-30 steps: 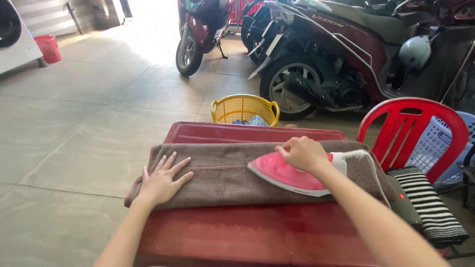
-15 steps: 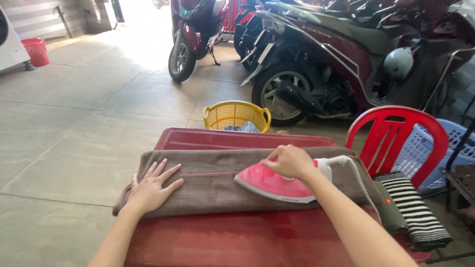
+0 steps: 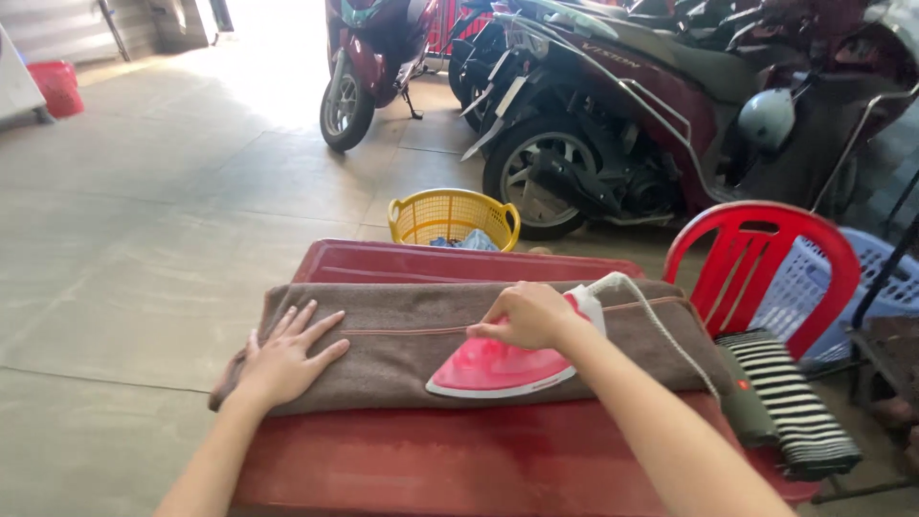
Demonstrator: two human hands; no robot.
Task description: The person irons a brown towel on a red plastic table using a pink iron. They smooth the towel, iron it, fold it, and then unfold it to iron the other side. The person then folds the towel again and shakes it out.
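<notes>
Two hands: left (image 3: 282, 362) flat on cloth (image 3: 412, 330), right (image 3: 526, 316) gripping iron (image 3: 498, 369)

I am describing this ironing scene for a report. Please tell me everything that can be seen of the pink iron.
The iron has a pink, glossy plastic body with a white rim along its base and a white rear part. It lies flat, sole down, on the brown cloth, tip pointing left. The right hand grips its handle from above, hiding most of it. A pale braided cord leaves the rear, arcs up and runs off to the right across the cloth.
</notes>
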